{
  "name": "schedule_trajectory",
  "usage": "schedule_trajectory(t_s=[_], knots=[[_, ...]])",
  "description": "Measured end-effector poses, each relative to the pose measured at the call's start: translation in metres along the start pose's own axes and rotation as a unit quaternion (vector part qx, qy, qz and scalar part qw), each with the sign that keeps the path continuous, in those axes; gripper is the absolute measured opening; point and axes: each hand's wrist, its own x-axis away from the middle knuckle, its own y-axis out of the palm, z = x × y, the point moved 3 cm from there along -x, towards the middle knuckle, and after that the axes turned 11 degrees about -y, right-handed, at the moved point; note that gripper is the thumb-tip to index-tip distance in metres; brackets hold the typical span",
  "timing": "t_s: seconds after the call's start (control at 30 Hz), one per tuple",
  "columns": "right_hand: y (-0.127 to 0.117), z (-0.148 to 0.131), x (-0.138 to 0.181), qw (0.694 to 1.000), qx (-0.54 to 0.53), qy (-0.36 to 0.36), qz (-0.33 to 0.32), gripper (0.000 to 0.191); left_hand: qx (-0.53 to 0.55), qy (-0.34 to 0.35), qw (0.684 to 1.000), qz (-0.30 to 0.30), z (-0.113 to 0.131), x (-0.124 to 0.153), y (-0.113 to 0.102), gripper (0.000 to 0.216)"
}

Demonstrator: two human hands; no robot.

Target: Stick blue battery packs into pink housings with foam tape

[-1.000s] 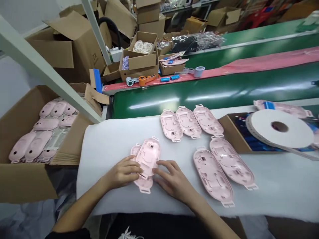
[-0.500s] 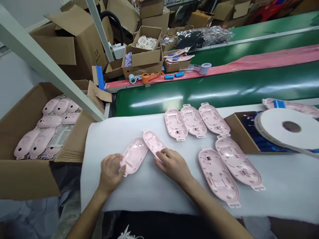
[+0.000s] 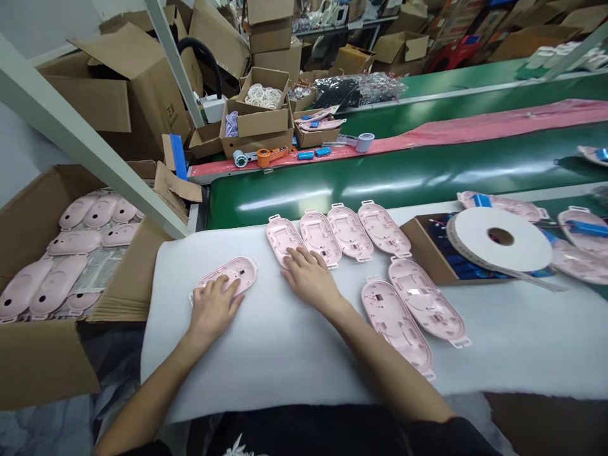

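My left hand (image 3: pixel 213 308) is curled over the lower-left end of a pink plastic shell (image 3: pixel 240 271), thumb along its near edge. That shell lies tilted on the white table cover (image 3: pixel 270 354). My right hand (image 3: pixel 310 278) rests with outstretched fingers on the near end of another pink shell (image 3: pixel 284 235), the leftmost of a row. Beside it stand three more shells, including one (image 3: pixel 319 235) partly behind my fingers. Two larger-looking shells, a nearer one (image 3: pixel 392 320) and one (image 3: pixel 427 297) next to it, lie right of my right forearm. Their hollow insides face up.
An open carton (image 3: pixel 47 361) of pink shells stands at the left. At the right, a white tape reel (image 3: pixel 468 237) lies on a box (image 3: pixel 430 256) of blue parts. Behind the table runs a green conveyor (image 3: pixel 304 190). A slanted white post (image 3: pixel 102 136) crosses the left side.
My right hand has set its shell at the left end of the row. The shell under my left hand has turned to point up and right. The view has shifted to the right.
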Motion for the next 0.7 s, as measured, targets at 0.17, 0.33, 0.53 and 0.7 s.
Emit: schedule_trajectory(t_s=[0.17,0.33,0.53,0.7], knots=[[0.013,0.006,0.008,1.0,-0.002,0.007,-0.003,0.035,0.06,0.11,0.99,-0.067,0.006,-0.039,0.007,0.061],[0.017,0.006,0.006,1.0,-0.005,0.025,0.013,0.037,0.109,0.117,0.983,-0.092,0.007,-0.084,0.008,0.044],[0.015,-0.001,0.008,0.999,0.002,0.043,-0.001,0.036,0.109,0.085,0.99,-0.035,0.037,-0.082,0.008,0.026],[0.007,-0.012,0.0,0.997,0.008,0.078,-0.008,0.036,0.093,0.086,0.992,-0.013,0.053,-0.091,0.005,0.029]])
